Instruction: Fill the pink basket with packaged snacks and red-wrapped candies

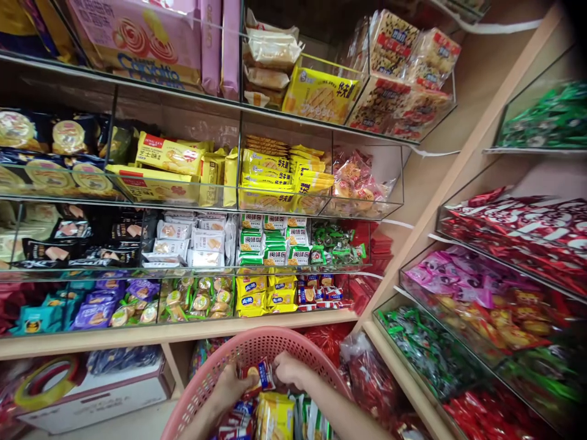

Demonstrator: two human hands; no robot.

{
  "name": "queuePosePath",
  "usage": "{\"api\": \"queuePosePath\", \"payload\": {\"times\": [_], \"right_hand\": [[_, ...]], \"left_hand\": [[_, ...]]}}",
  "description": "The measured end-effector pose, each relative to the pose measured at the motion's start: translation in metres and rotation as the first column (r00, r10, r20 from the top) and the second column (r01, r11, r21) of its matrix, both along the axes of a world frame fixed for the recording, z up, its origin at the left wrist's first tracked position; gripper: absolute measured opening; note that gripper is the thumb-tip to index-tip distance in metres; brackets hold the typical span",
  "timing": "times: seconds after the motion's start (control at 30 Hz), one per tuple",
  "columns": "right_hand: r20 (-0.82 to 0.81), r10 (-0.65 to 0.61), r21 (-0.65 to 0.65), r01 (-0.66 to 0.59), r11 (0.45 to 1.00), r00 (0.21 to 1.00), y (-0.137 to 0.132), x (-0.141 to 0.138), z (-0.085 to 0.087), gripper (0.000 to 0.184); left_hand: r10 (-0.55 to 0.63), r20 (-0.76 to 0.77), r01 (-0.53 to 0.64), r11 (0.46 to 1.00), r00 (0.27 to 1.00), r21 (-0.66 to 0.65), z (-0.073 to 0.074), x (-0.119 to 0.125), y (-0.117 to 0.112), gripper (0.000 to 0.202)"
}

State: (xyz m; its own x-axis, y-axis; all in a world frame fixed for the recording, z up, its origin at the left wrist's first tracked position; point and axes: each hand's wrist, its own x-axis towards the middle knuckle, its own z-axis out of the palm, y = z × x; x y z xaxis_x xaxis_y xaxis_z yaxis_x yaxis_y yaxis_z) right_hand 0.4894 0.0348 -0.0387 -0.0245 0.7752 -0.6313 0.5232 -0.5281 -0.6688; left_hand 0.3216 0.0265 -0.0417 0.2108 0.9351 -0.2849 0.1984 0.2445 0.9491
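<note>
A pink perforated plastic basket [181,406] stands low in front of me, and both my hands are inside its rim. My left hand [232,386] is closed with its thumb on a small red and blue biscuit packet [265,374]. Just right of that packet, my right hand [292,370] is closed with the knuckles up; its fingertips and anything in them are hidden. Below the hands lie a yellow snack packet [275,417], green and white packets [309,418] and more red and blue packets [236,421].
Shelves of clear bins with wrapped snacks rise ahead, including yellow packets [266,294] and red-blue packets [321,291] above the basket. Angled candy bins [422,342] stand right. At lower left, a white box [110,397] carries yellow tape [48,385]. Red bags [367,366] lie beside the basket.
</note>
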Motion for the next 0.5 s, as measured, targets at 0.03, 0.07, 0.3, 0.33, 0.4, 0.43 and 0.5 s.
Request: {"api": "queuePosePath", "payload": {"times": [0.03, 0.07, 0.3, 0.33, 0.4, 0.43, 0.5], "right_hand": [[0.001, -0.011, 0.011, 0.011, 1.0, 1.0, 0.0, 0.0, 0.0, 0.013], [0.0, -0.022, 0.025, 0.022, 0.999, 1.0, 0.0, 0.0, 0.0, 0.015], [-0.002, -0.026, 0.1, 0.026, 0.995, 1.0, -0.007, 0.001, 0.006, 0.051], [0.001, -0.015, 0.101, 0.015, 0.995, 1.0, -0.008, 0.0, 0.006, 0.054], [0.015, 0.002, 0.103, -0.004, 0.995, 1.0, -0.011, -0.001, 0.007, 0.061], [0.026, 0.008, 0.104, -0.011, 0.995, 1.0, -0.012, -0.002, 0.007, 0.064], [0.051, 0.018, 0.108, -0.023, 0.994, 0.999, -0.014, -0.002, 0.007, 0.073]], "left_hand": [[0.01, -0.039, -0.008, 0.999, 0.999, 0.049, 0.002, -0.002, -0.001, 0.042], [0.018, -0.087, -0.01, 0.995, 0.996, 0.095, 0.005, -0.004, -0.003, 0.041], [-0.08, -0.285, 0.104, 0.992, 0.955, 0.07, 0.012, -0.013, -0.016, 0.039], [-0.097, -0.291, 0.121, 0.991, 0.952, 0.065, 0.011, -0.013, -0.015, 0.039], [-0.109, -0.296, 0.141, 0.986, 0.949, 0.088, 0.009, -0.01, -0.013, 0.04], [-0.107, -0.301, 0.143, 0.984, 0.948, 0.101, 0.008, -0.009, -0.011, 0.041], [-0.09, -0.313, 0.129, 0.986, 0.945, 0.105, 0.005, -0.006, -0.006, 0.044]]}}
